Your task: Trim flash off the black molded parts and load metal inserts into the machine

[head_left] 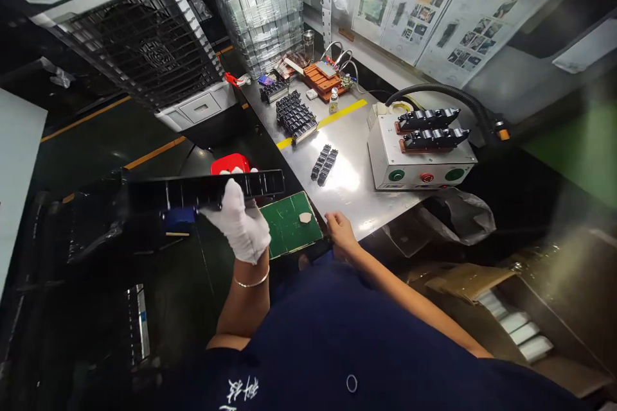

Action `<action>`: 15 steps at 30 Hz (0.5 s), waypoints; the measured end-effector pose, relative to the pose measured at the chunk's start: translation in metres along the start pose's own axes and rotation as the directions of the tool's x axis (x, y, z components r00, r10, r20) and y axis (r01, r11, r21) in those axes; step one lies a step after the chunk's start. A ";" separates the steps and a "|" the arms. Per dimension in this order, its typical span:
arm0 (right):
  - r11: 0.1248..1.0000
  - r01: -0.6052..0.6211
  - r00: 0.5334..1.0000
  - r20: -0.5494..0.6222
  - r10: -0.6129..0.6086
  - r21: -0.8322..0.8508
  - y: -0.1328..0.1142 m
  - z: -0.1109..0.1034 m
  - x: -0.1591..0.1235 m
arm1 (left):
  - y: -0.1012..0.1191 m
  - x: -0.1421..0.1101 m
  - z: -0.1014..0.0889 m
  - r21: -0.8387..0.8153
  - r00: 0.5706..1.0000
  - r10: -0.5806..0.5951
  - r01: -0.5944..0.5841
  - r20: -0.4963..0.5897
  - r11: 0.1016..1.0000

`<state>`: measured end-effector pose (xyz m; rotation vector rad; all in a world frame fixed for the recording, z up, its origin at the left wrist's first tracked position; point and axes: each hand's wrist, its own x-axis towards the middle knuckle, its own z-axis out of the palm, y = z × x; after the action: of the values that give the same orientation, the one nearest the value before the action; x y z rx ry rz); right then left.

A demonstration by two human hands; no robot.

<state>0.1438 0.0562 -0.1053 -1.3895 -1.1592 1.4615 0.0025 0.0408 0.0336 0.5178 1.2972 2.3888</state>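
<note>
My left hand (240,221), in a white glove, grips a long black tray (202,189) and holds it level over the dark area left of the metal table. My bare right hand (340,231) rests on the near edge of the metal table (357,199), beside a green mat (289,225) that carries a small pale piece (304,217). Nothing shows in the right hand.
On the table are a white control box (414,160) with two black parts on its fixture, small black parts (324,164), a stack of black parts (295,117) and stacked clear trays (263,19). A large fan unit (135,32) stands at the left. A cardboard box (511,308) sits lower right.
</note>
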 end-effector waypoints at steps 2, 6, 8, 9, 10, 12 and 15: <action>1.000 0.000 1.000 0.028 0.000 0.012 -0.008 -0.005 0.000 | -0.001 0.007 -0.003 -0.030 0.995 -0.097 0.097 0.003 0.995; 0.987 0.158 0.978 0.135 -0.161 0.034 -0.040 -0.012 -0.011 | -0.022 -0.001 -0.010 -0.050 0.953 -0.302 0.302 0.010 0.952; 0.961 0.276 0.943 0.192 -0.272 0.007 -0.055 -0.016 -0.019 | -0.029 -0.010 -0.011 -0.039 0.950 -0.313 0.313 0.014 0.949; 0.947 0.321 0.927 0.210 -0.311 -0.016 -0.061 -0.019 -0.022 | -0.030 -0.014 -0.011 -0.033 0.949 -0.316 0.316 0.015 0.948; 0.933 0.357 0.914 0.220 -0.340 -0.040 -0.065 -0.021 -0.026 | -0.029 -0.017 -0.010 -0.025 0.948 -0.318 0.318 0.012 0.948; 0.905 0.417 0.892 0.229 -0.390 -0.084 -0.070 -0.023 -0.030 | -0.027 -0.021 -0.008 -0.004 0.948 -0.320 0.320 0.006 0.948; 0.853 0.503 0.853 0.238 -0.464 -0.138 -0.072 -0.024 -0.033 | -0.023 -0.023 -0.004 0.023 0.951 -0.308 0.308 -0.007 0.951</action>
<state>0.1676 0.0463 -0.0262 -0.9790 -1.6799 1.1528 0.0241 0.0383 0.0088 0.2916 1.3027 2.1195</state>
